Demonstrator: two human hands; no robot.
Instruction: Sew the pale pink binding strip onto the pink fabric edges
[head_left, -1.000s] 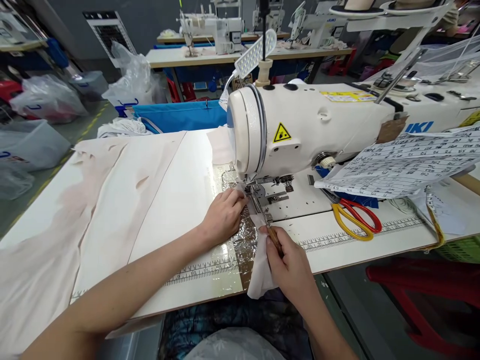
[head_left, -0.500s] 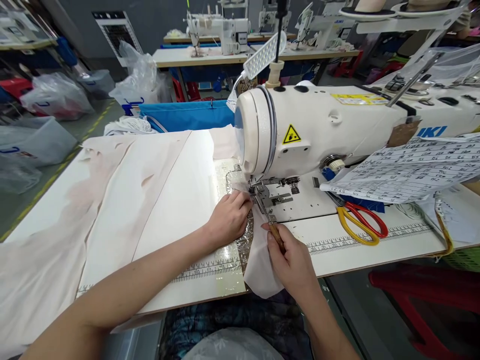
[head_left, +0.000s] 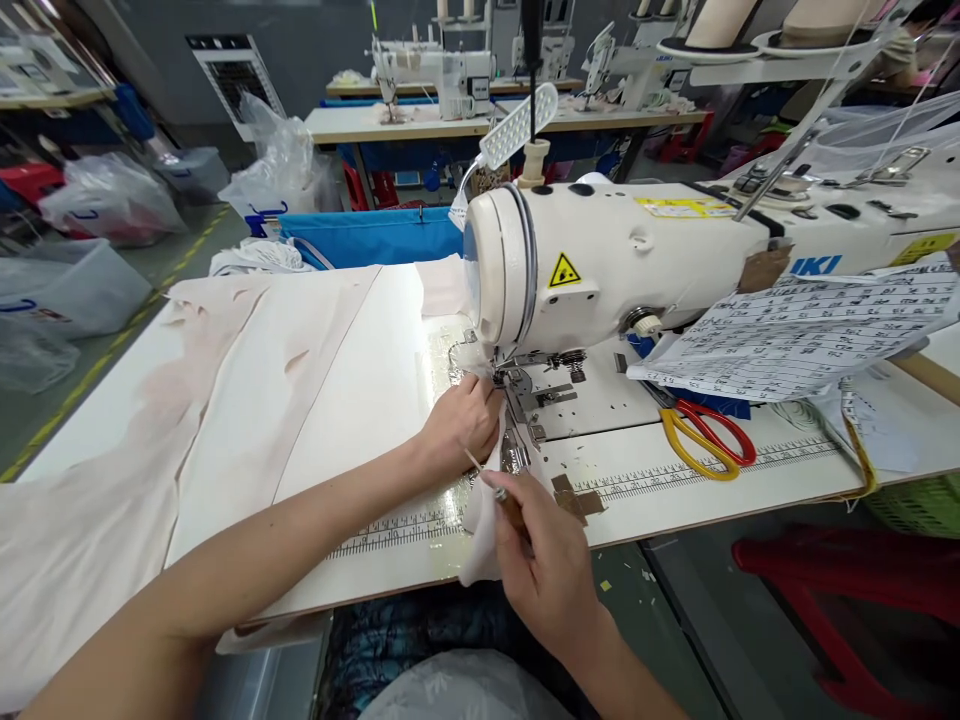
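Observation:
My left hand [head_left: 463, 422] is closed on a pale, thin fabric piece [head_left: 484, 545] just left of the needle area of a white sewing machine [head_left: 592, 235]. The fabric runs down past the metal folder [head_left: 519, 405] and hangs over the table's front edge. My right hand [head_left: 551, 560] grips an awl [head_left: 510, 507] by its wooden handle. The awl's thin metal point slants up and left, near my left wrist. Folded fingers partly hide the handle, and the needle itself is too small to make out.
Pale pink fabric panels [head_left: 247, 380] lie across the table's left side. Scissors [head_left: 701, 440] with yellow and red handles rest on the right, beside printed sheets [head_left: 810, 330]. A blue cloth bin [head_left: 367, 235] hangs behind the table. A red stool [head_left: 840, 590] stands at lower right.
My right hand has moved left and toward me, drawing the awl away from the folder; its point now tilts up-left. My left hand stays by the needle. The view has shifted slightly right.

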